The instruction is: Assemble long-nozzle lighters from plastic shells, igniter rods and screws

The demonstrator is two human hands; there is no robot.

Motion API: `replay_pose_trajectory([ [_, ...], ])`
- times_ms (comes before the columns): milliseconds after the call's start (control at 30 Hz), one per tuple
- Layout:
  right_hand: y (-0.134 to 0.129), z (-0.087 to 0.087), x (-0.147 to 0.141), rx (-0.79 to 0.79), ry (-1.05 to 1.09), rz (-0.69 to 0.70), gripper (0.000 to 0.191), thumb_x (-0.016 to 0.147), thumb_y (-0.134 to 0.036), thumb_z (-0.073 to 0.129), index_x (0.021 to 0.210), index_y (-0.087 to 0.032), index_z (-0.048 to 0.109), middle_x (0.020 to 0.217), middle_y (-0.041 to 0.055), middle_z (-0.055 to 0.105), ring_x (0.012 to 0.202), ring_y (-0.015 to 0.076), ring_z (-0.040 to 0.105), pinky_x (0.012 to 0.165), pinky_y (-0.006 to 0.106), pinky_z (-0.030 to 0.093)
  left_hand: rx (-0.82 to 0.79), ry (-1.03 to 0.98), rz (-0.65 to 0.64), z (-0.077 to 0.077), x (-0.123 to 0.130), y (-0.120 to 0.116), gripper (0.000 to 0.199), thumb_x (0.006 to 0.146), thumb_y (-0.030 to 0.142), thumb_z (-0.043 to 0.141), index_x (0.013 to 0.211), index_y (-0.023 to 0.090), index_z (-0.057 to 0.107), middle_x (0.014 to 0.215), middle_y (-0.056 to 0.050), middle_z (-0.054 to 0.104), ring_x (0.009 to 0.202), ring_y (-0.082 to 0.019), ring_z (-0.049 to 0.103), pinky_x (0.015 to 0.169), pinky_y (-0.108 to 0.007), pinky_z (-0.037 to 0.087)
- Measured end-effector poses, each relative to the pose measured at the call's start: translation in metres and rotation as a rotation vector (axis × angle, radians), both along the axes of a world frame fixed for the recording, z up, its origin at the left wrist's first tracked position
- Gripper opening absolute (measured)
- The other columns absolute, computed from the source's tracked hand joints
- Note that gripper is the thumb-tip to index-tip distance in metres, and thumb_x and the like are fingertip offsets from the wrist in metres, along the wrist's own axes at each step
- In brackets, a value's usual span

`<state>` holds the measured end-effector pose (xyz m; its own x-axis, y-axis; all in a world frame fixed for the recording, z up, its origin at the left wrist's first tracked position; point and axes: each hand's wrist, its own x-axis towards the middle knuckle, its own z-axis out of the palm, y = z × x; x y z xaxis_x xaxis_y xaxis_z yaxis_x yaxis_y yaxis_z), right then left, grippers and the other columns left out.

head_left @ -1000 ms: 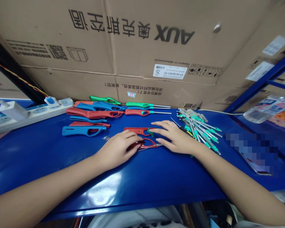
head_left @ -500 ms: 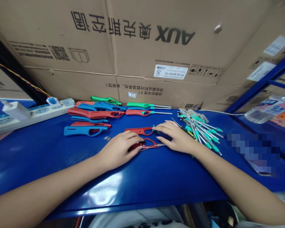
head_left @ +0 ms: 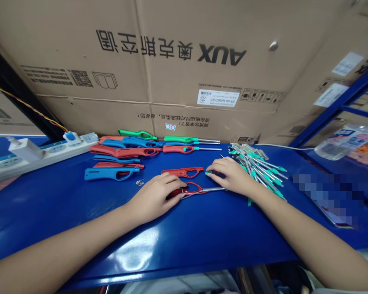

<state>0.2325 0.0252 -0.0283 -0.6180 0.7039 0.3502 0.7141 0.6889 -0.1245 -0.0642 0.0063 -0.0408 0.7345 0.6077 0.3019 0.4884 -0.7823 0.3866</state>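
My left hand (head_left: 156,196) is closed on the rear of an opened red lighter body (head_left: 194,188) lying on the blue table. A thin metal tube (head_left: 214,189) extends from its front, and a wire runs along its near side. My right hand (head_left: 233,173) pinches a small green plastic piece (head_left: 207,173) between thumb and fingertips, above the tube's far end. Just behind the left fingers lies a second red lighter half-shell (head_left: 187,171), apart from the right fingertips. Left of the hand sits a little heap of screws (head_left: 139,182).
Blue, red and green lighter shells (head_left: 110,173) lie at the left and back. Several metal tubes with green ends (head_left: 265,171) are piled on the right. A white power strip (head_left: 58,149) stands far left, a plastic bottle (head_left: 340,143) far right. A cardboard box (head_left: 171,81) walls the back.
My right hand has moved right, away from the front of the rear red half-shell, with the green piece in its fingers. More of the metal tube shows. My left hand stays on the lighter body.
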Motion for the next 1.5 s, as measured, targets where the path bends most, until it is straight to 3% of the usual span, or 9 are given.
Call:
replay_pose_trajectory([
  [300, 0.001, -0.002, 0.001, -0.037, 0.02, -0.005, 0.02, 0.101, -0.025, 0.051, 0.104, -0.019, 0.069, 0.103, 0.0074, 0.077, 0.095, 0.0224, 0.069, 0.093, 0.041, 0.042, -0.005, 0.004, 0.007, 0.001, 0.001, 0.0, 0.025, 0.1, 0.03, 0.057, 0.122, 0.022, 0.066, 0.12, -0.007, 0.071, 0.114, -0.025, 0.063, 0.098, -0.043, 0.052],
  [967, -0.005, 0.007, 0.002, -0.122, -0.021, -0.032, 0.01, 0.094, -0.027, 0.057, 0.09, -0.02, 0.064, 0.09, 0.0027, 0.07, 0.081, 0.0172, 0.06, 0.086, 0.038, 0.036, 0.012, 0.005, 0.006, 0.001, 0.003, 0.0, 0.023, 0.099, 0.027, 0.059, 0.12, 0.021, 0.067, 0.118, -0.009, 0.071, 0.112, -0.026, 0.064, 0.096, -0.044, 0.053],
  [1133, -0.002, 0.006, 0.002, -0.143, -0.057, -0.033, 0.015, 0.097, -0.023, 0.05, 0.088, -0.019, 0.062, 0.088, 0.0036, 0.069, 0.081, 0.018, 0.061, 0.085, 0.038, 0.036, 0.009, 0.002, 0.002, 0.001, 0.002, 0.0, 0.023, 0.099, 0.027, 0.058, 0.12, 0.021, 0.066, 0.119, -0.008, 0.07, 0.114, -0.026, 0.063, 0.097, -0.043, 0.053],
  [1367, -0.001, -0.001, 0.002, -0.184, -0.09, -0.132, 0.02, 0.098, -0.022, 0.047, 0.083, -0.02, 0.058, 0.086, 0.0051, 0.067, 0.084, 0.0199, 0.06, 0.081, 0.036, 0.036, 0.021, 0.015, 0.007, 0.004, 0.003, 0.0, 0.024, 0.1, 0.027, 0.057, 0.121, 0.022, 0.067, 0.119, -0.009, 0.071, 0.111, -0.025, 0.065, 0.096, -0.043, 0.053],
  [1500, 0.002, -0.006, 0.002, -0.186, -0.014, -0.244, 0.015, 0.092, -0.024, 0.058, 0.078, -0.02, 0.057, 0.08, 0.003, 0.066, 0.074, 0.0177, 0.059, 0.073, 0.033, 0.036, 0.025, 0.012, 0.007, 0.002, 0.002, 0.0, 0.024, 0.1, 0.028, 0.057, 0.12, 0.022, 0.067, 0.118, -0.009, 0.071, 0.11, -0.025, 0.065, 0.096, -0.042, 0.053],
])
